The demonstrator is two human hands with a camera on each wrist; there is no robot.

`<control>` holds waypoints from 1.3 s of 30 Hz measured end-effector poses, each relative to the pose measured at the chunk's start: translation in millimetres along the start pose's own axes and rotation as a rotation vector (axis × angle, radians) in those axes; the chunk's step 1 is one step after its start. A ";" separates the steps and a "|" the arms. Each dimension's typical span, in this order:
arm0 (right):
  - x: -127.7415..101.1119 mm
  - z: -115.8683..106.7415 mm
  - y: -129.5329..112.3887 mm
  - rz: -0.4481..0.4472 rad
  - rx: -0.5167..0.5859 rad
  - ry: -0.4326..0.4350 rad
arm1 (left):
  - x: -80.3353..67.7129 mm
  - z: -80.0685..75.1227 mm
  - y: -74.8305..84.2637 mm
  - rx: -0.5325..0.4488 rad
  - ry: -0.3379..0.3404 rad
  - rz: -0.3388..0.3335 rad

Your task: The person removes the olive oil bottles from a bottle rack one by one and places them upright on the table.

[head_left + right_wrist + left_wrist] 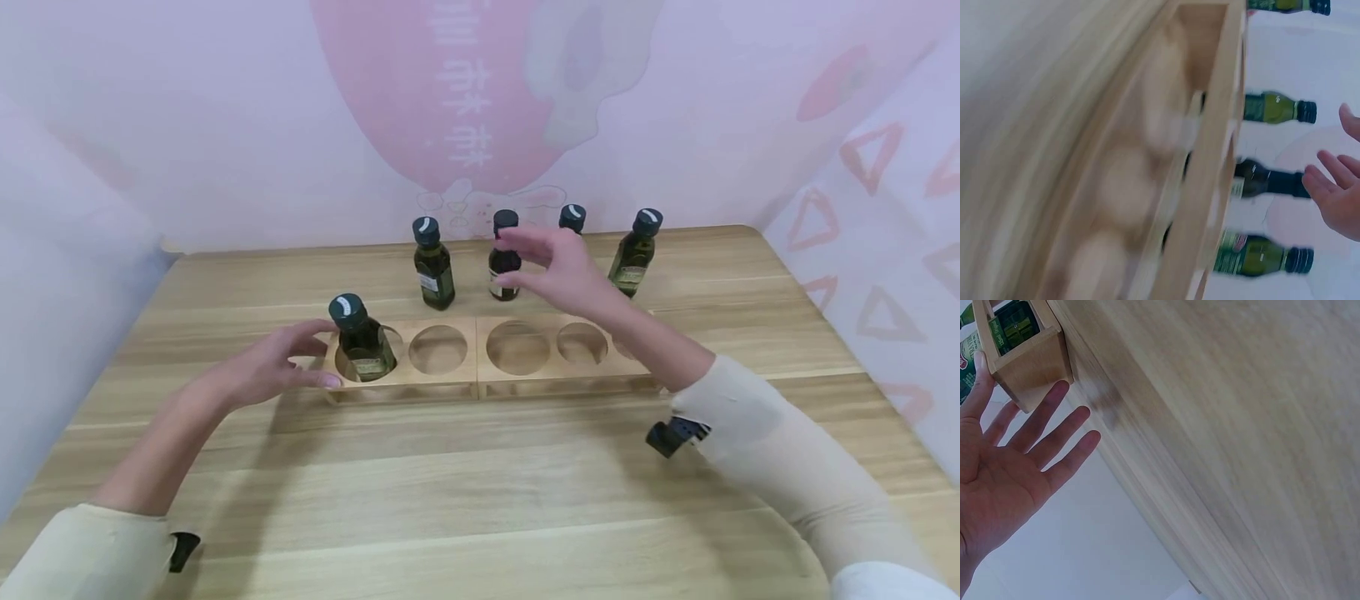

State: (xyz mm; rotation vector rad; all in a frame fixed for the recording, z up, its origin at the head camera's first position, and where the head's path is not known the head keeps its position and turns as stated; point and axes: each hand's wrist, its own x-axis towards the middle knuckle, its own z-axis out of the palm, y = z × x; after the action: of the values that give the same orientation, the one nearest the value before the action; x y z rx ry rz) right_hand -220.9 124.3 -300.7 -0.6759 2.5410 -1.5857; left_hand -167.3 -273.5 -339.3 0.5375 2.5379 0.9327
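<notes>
A wooden rack (477,354) with a row of round holes lies across the table. In its leftmost hole leans a green glass bottle (363,342) with a black cap. My left hand (258,367) is at that end of the rack, its thumb by the front edge. In the left wrist view its fingers (1038,419) are spread and fairly straight against the rack's end. My right hand (566,271) hovers over the rack, thumb and fingers apart, beside a darker bottle (506,220) standing behind it. The right wrist view shows its fingertips near that bottle's cap (1297,183).
Behind the rack stand more green bottles: one on the left (433,267), one partly hidden by my right hand (572,218), and one on the right (636,254). A patterned wall (262,150) rises behind the wooden table (450,500).
</notes>
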 end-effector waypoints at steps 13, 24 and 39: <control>-45.5 -54.4 37.5 -0.059 -0.238 -0.121 | 0.8 -0.1 -0.6 -0.007 0.000 0.002; -79.2 -95.9 59.3 -0.069 -0.443 -0.226 | 0.4 0.2 -0.3 -0.016 0.000 0.013; -111.3 -126.6 95.0 0.001 -0.410 -0.255 | 1.2 0.9 -0.7 -0.027 -0.002 0.010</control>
State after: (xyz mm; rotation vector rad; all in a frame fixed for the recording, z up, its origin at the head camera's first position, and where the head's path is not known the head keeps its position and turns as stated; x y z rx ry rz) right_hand -188.0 310.1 -343.1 -0.8462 2.6792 -0.9066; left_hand -168.1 -272.9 -340.6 0.5436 2.5194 0.9688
